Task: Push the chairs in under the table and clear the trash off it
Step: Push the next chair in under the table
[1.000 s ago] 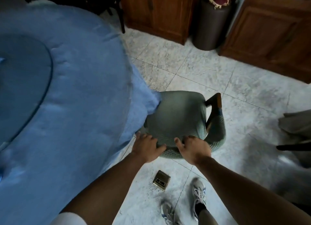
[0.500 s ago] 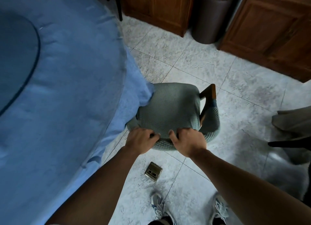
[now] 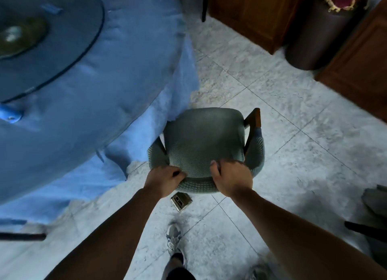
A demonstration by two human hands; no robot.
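Tiled floor (image 3: 261, 103): left hand (image 3: 165, 180), right hand (image 3: 232, 180) clamped on chair (image 3: 205, 137) backrest beside table (image 3: 117, 70).

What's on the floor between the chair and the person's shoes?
Head view: a small brass floor box sits on the tiles between chair and shoe; otherwise bare.

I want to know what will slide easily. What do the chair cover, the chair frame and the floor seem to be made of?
Chair cover: grey-green knitted fabric, going by its fine grid texture.
Chair frame: probably dark varnished wood, brown with a slight sheen.
Floor: pale mottled tiles, perhaps marble or terrazzo, with visible joint lines.
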